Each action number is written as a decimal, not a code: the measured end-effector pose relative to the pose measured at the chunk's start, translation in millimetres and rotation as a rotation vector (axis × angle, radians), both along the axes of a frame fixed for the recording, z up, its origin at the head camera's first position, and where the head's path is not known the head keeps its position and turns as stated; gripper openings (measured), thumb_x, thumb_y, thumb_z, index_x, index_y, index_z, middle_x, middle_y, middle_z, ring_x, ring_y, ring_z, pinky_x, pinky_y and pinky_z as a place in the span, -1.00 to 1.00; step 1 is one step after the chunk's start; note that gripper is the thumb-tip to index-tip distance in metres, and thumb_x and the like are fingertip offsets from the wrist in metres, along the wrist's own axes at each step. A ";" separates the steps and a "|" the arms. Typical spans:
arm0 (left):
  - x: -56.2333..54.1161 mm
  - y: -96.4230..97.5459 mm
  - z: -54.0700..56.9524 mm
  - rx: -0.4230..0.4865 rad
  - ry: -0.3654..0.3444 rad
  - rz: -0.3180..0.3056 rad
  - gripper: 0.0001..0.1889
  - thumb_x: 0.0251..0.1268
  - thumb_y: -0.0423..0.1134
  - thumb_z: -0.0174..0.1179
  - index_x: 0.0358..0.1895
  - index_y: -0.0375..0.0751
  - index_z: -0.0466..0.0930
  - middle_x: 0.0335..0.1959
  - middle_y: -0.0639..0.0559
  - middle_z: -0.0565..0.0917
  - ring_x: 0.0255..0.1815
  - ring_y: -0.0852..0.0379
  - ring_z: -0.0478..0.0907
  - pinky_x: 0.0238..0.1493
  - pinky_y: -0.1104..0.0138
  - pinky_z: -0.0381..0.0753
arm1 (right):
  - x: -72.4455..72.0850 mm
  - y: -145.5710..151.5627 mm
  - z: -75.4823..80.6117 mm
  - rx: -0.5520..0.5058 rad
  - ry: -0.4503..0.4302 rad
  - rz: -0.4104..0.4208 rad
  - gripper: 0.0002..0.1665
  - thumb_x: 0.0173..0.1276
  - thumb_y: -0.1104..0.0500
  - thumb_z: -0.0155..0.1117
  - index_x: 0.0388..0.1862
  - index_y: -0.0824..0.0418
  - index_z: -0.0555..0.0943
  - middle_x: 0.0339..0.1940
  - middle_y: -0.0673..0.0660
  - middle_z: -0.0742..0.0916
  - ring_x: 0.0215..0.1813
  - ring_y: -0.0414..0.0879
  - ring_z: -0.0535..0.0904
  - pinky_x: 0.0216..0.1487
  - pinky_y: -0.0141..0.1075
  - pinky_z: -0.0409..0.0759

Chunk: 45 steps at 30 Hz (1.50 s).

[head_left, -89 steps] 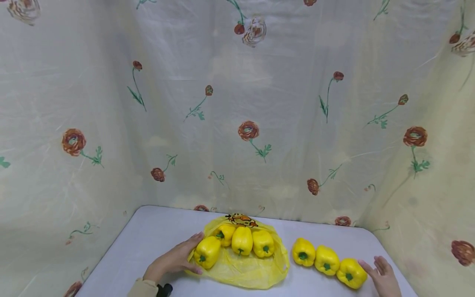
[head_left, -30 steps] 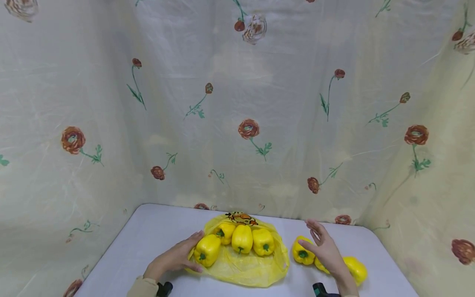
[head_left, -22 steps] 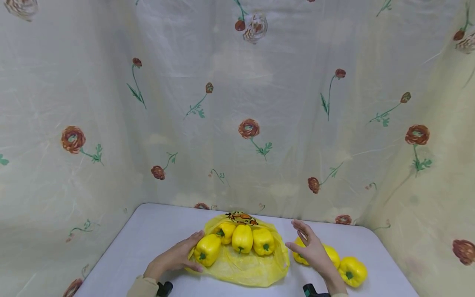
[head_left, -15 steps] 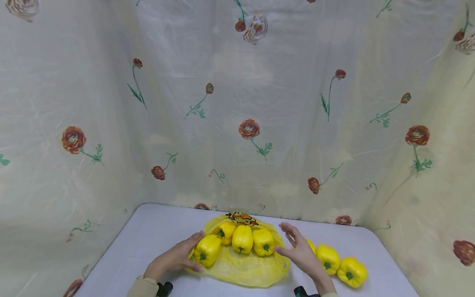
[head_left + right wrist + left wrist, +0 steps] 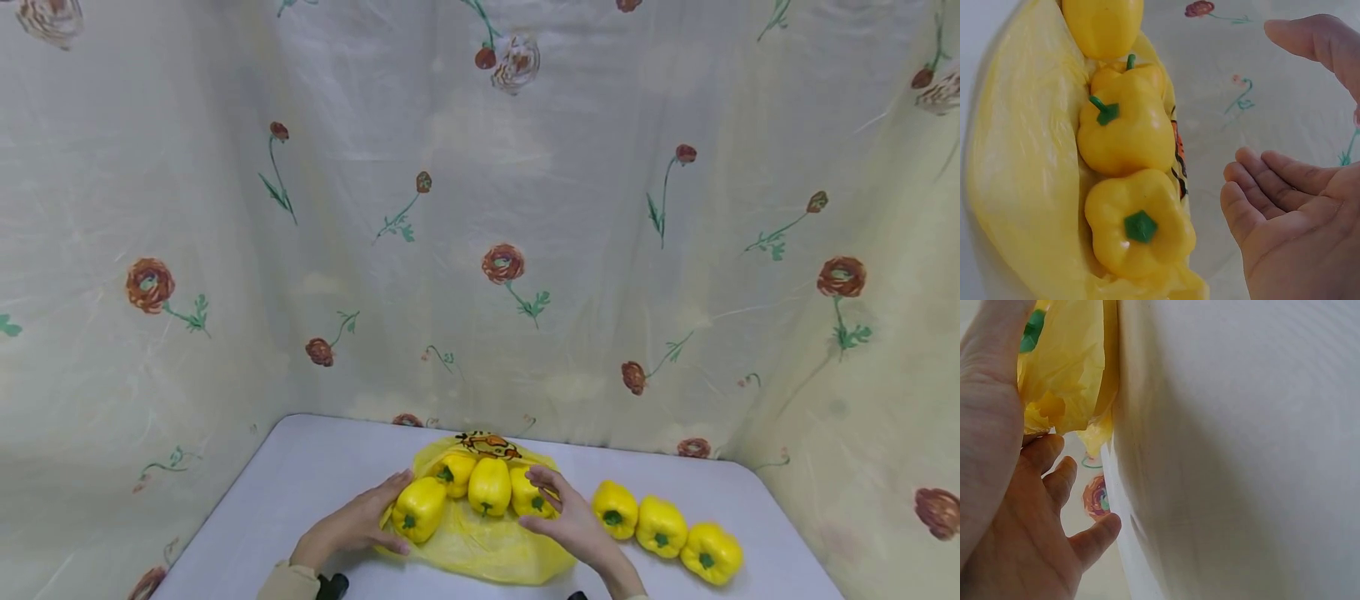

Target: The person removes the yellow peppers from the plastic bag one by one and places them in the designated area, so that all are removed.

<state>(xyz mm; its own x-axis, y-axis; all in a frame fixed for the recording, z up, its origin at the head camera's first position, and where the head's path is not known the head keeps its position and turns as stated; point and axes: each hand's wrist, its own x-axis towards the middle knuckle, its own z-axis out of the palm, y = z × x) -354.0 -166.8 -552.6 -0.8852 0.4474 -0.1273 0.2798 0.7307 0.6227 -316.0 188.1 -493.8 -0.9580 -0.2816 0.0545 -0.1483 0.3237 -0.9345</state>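
Note:
A yellow plastic bag [image 5: 487,557] lies on the table, its mouth spread open, with several yellow bell peppers inside. My left hand [image 5: 348,523] rests at the bag's left edge beside the leftmost pepper [image 5: 418,510]; its thumb and fingers are spread around that side, and the left wrist view shows the fingers [image 5: 1094,540] loosely extended. Over the bag's right side hovers my right hand [image 5: 573,521], fingers apart and holding nothing. It partly covers the rightmost bagged pepper [image 5: 522,490] in the head view. The right wrist view shows that pepper [image 5: 1107,244] with its green stem.
Three more bell peppers stand in a slanting row right of the bag: a near-bag one [image 5: 615,504], a middle one [image 5: 662,523] and an outer one [image 5: 711,550]. A floral curtain [image 5: 450,292] hangs behind and beside the white table [image 5: 315,454].
My right hand has left the outer loose pepper and moved leftward across the row to above the bag. My left hand, the bag and the peppers stay in place.

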 end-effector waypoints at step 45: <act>1.2 -2.1 2.3 -0.005 0.006 -0.013 0.21 -0.17 0.31 0.39 0.56 -0.04 -0.08 0.59 -0.06 -0.01 0.57 -0.17 -0.03 0.49 -0.18 0.03 | 5.9 -78.8 -16.6 -0.065 -0.050 0.086 0.02 0.12 -0.03 0.50 0.43 0.34 0.23 0.41 0.32 0.40 0.44 0.24 0.28 0.46 0.11 0.26</act>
<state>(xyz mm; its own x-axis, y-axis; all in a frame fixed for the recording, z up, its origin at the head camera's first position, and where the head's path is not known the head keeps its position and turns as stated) -352.8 -168.9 -550.2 -0.8799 0.4586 -0.1241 0.2934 0.7300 0.6172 -310.1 109.3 -510.3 -0.9323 -0.3605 0.0282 -0.1258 0.2501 -0.9600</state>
